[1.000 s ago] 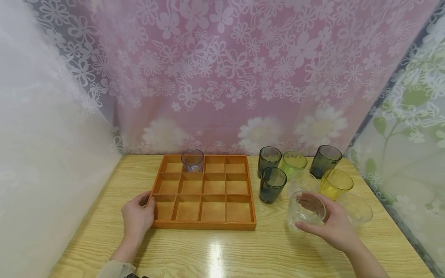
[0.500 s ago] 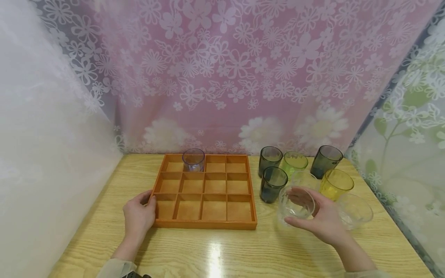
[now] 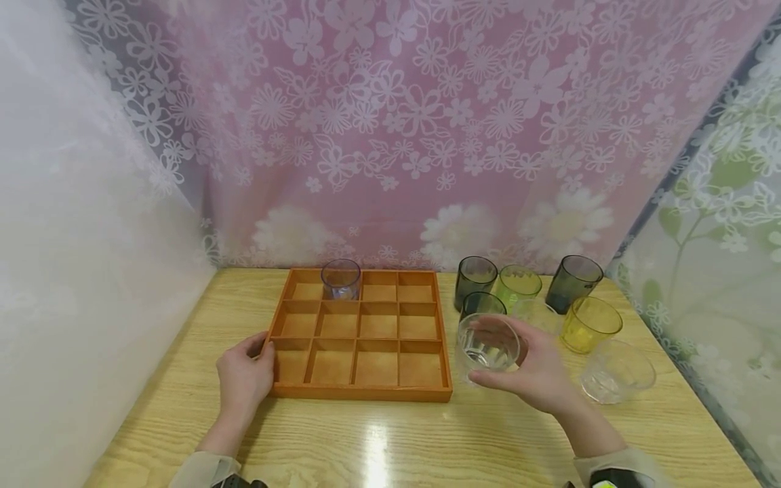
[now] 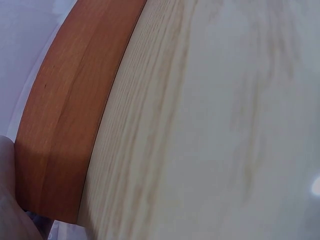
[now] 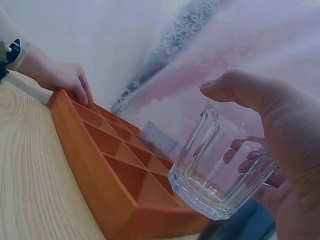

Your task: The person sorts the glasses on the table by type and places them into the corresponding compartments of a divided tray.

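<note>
My right hand (image 3: 539, 373) holds a clear drinking glass (image 3: 485, 346) above the table, just right of the wooden divided tray (image 3: 360, 392). In the right wrist view, thumb and fingers span the sides of this faceted glass (image 5: 212, 192), which is tilted. My left hand (image 3: 246, 373) grips the tray's left side near its front corner, thumb over the rim. The left wrist view has only the tray's side wall (image 4: 62, 110) and a bit of that hand. A purple-tinted glass (image 3: 342, 283) stands in the back row's second compartment from the left.
Right of the tray stand smoky dark glasses (image 3: 474, 281), a green glass (image 3: 517, 285) and a yellow glass (image 3: 590, 325). A clear glass (image 3: 617, 373) stands at the right, another is partly behind my right hand. A flowered curtain (image 3: 390, 135) hangs behind the table.
My right hand has carried the clear glass leftward toward the tray, now overlapping the front dark glass in view. The left hand stays on the tray's edge.
</note>
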`<act>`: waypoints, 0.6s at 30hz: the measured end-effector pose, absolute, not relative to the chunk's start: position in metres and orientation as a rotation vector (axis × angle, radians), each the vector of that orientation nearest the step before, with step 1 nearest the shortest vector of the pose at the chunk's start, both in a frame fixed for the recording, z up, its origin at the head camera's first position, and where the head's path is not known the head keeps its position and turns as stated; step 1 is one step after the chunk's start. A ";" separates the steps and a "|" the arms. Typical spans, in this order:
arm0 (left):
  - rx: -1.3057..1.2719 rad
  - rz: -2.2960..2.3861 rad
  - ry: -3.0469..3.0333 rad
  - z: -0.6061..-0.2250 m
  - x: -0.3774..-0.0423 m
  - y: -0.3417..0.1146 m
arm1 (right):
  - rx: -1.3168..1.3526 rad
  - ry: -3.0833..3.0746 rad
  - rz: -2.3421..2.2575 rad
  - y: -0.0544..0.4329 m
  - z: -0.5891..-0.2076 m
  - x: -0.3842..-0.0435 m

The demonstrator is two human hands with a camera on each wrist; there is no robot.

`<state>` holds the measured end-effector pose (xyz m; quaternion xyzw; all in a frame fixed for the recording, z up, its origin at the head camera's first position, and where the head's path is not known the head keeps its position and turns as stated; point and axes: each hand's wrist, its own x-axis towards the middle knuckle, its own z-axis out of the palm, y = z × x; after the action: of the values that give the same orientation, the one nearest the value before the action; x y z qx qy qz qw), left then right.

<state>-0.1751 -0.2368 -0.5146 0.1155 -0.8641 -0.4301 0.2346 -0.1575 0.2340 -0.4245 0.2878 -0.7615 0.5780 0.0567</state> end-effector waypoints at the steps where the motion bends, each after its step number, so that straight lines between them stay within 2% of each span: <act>1: 0.320 -1.182 -2.372 -0.514 -0.175 -0.237 | 0.878 -2.308 1.758 0.230 -0.424 -0.159; 18: 0.335 -1.210 -2.370 -0.513 -0.175 -0.238 | 0.888 -2.280 1.870 0.170 -0.417 -0.182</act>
<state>-0.1753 -0.2376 -0.5132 0.1216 -0.8604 -0.4394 0.2278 -0.1817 0.1696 -0.4165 0.2882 -0.7400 0.6070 0.0312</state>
